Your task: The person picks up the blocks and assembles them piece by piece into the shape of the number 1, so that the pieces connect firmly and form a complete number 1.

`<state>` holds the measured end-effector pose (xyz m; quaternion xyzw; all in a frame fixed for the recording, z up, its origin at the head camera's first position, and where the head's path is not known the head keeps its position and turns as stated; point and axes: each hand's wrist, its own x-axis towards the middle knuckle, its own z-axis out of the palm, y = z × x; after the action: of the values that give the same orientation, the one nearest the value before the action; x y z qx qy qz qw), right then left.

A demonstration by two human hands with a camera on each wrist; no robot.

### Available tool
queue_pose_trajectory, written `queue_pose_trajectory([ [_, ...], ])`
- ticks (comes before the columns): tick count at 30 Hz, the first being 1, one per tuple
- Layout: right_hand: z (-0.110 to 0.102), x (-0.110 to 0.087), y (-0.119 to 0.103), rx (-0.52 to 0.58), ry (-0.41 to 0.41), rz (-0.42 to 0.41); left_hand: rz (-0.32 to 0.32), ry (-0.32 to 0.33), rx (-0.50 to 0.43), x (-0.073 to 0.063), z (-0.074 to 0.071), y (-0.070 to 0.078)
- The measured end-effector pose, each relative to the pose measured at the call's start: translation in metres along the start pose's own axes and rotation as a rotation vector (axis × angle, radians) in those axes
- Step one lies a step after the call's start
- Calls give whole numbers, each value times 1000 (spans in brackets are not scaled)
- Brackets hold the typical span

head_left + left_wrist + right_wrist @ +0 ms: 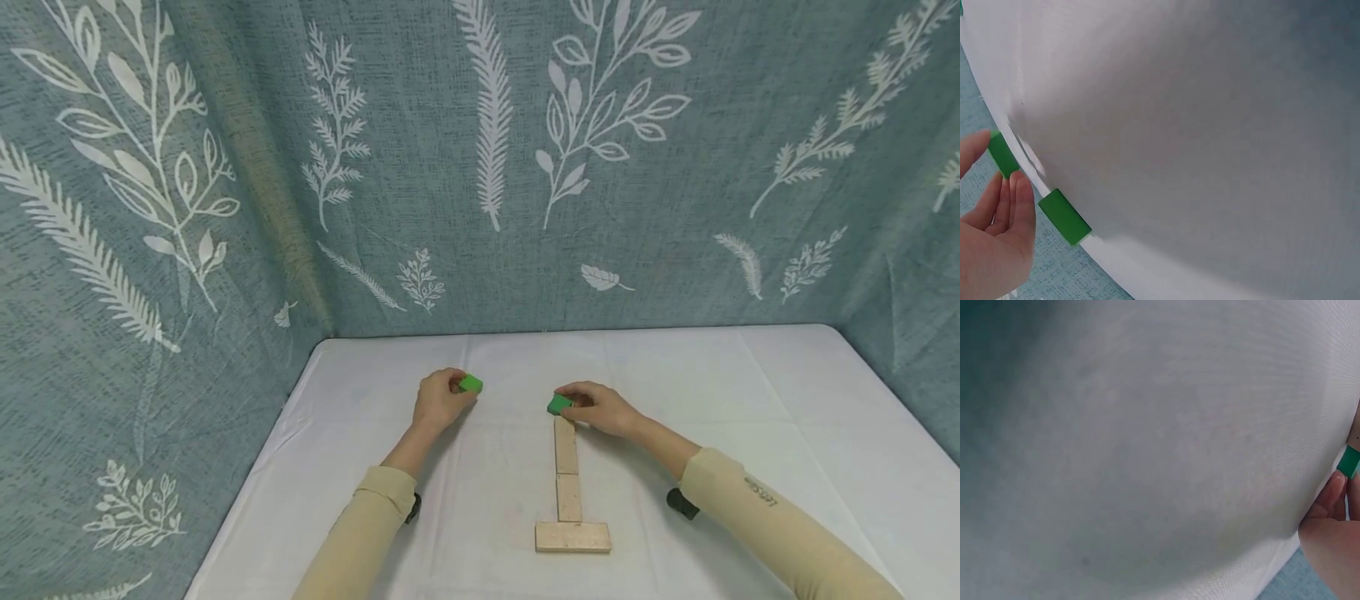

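Note:
In the head view, my left hand [441, 398] pinches a bright green block [470, 383] between thumb and fingers. The left wrist view shows this pinched block [1004, 155] and a second green block [1065, 217] just beyond the fingertips, apart from them; the head view does not show that second one. My right hand [603, 408] pinches a darker green block [559, 404] by the far end of a wooden block [566, 446]. Another wooden block [569, 498] continues that line, ending at a crosswise wooden block [572, 537].
A white cloth [675, 367] covers the table. Blue-green curtains [420, 167] with white leaf prints hang behind it and along its sides. Dark wrist cameras [682, 503] sit under the beige sleeves [780, 517].

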<state>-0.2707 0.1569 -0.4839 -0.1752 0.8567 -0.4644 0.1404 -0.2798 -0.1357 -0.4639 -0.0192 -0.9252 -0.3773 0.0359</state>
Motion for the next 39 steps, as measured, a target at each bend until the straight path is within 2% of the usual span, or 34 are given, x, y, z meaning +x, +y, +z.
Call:
queue_pose_trajectory([
  [7, 0, -1, -2, -3, -2, 25, 35, 6, -43, -3, 2, 3],
  [14, 1, -1, -2, 4, 1, 9, 20, -9, -47, -10, 3, 7],
  [25, 1, -2, -4, 2, 0, 13, 93, -39, -78, -17, 6, 12],
  [31, 1, -1, -4, -6, 2, 10, 93, -78, -81, -22, 10, 18],
  [39, 0, -1, -3, -12, 8, 15, 92, -98, -146, -25, 16, 23],
])
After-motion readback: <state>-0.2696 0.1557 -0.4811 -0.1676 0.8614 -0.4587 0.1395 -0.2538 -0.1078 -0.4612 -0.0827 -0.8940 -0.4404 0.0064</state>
